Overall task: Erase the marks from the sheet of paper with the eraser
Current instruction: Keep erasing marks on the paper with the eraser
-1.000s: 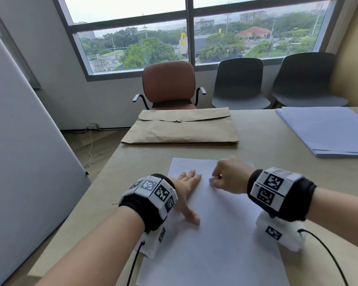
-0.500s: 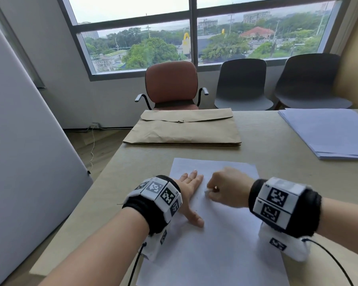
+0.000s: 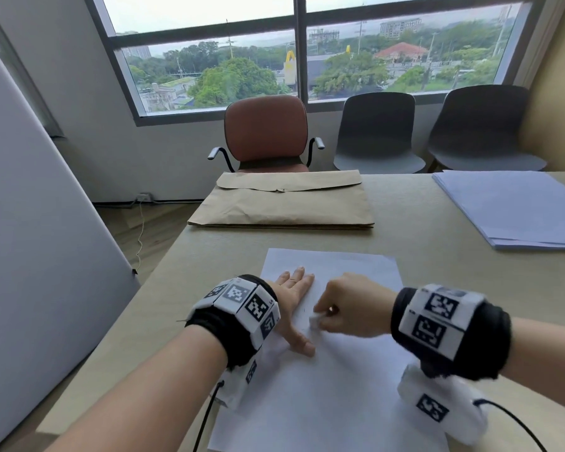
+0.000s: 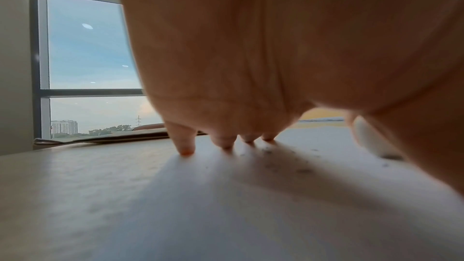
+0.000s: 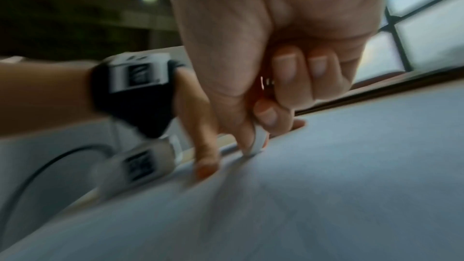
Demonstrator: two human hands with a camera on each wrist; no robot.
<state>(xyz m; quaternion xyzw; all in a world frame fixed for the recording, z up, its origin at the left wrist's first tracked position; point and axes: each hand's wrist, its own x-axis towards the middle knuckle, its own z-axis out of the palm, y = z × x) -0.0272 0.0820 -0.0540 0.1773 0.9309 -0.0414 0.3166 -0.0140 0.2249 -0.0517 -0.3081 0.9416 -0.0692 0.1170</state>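
A white sheet of paper (image 3: pixel 340 380) lies on the tan table in front of me. My left hand (image 3: pixel 294 305) lies flat on its left part with straight fingers, thumb spread toward me. My right hand (image 3: pixel 349 305) pinches a small white eraser (image 3: pixel 315 322) between thumb and fingers, and the eraser's tip touches the paper just right of my left hand. In the right wrist view the eraser (image 5: pixel 258 142) sits against the sheet (image 5: pixel 326 186). The left wrist view shows my left fingertips (image 4: pixel 187 151) on the paper, dark crumbs (image 4: pixel 303 170) and the eraser (image 4: pixel 371 140).
A brown envelope (image 3: pixel 284 203) lies farther back on the table (image 3: pixel 470 305). A stack of pale blue sheets (image 3: pixel 519 207) sits at the far right. Beyond the table stand a brown armchair (image 3: pixel 266 132) and two dark chairs (image 3: pixel 377 132). A white board (image 3: pixel 30 256) leans at the left.
My right hand with the eraser has slid toward me and leftward over the paper, closer to my left thumb. My left hand has stayed flat on the sheet.
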